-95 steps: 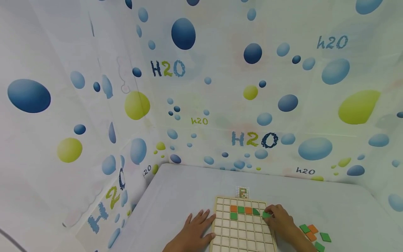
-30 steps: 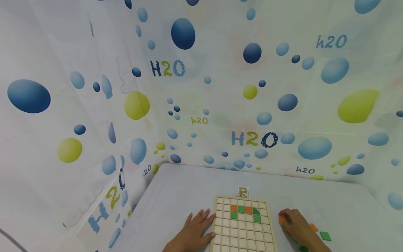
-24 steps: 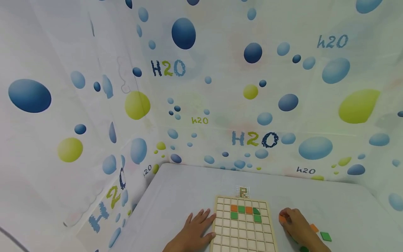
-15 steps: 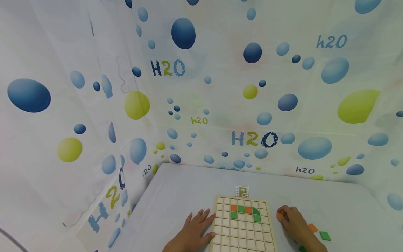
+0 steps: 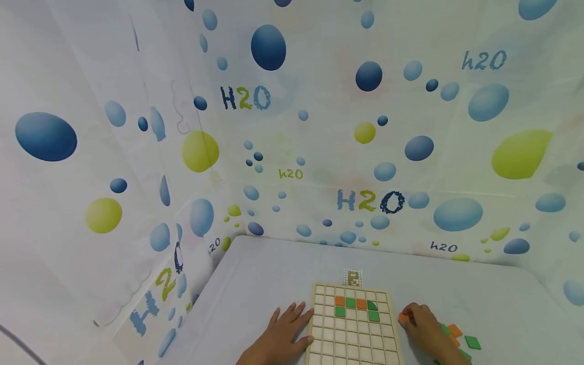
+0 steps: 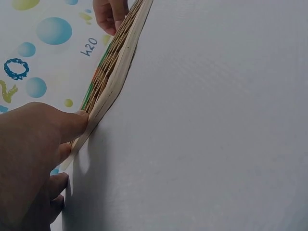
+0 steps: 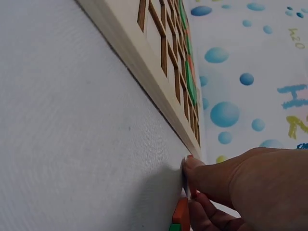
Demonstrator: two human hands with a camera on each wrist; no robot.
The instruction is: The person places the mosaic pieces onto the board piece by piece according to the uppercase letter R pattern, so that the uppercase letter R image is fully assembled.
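Observation:
A wooden grid board (image 5: pixel 339 334) lies on the table, with orange and green tiles in two of its rows. Along the upper row sit an orange tile (image 5: pixel 339 301), a green one, another orange one and a rounded green tile (image 5: pixel 371 305). Below them are two green square tiles, one being the right-hand tile (image 5: pixel 374 316). My left hand (image 5: pixel 283 334) lies with spread fingers, its thumb and fingertips against the board's left edge. Just right of the board, my right hand (image 5: pixel 424 327) pinches an orange tile (image 5: pixel 403 318) between thumb and fingers.
Loose orange and green tiles, among them a green tile (image 5: pixel 472 342) and an orange tile (image 5: pixel 454 330), lie around my right wrist, which partly hides them. A small pattern card (image 5: pixel 352 277) lies behind the board. A printed curtain (image 5: pixel 319 126) rises behind the table.
My right hand has let go of a green square tile on the board, taken hold of an orange tile, and shifted slightly left towards the board. My left hand stays put.

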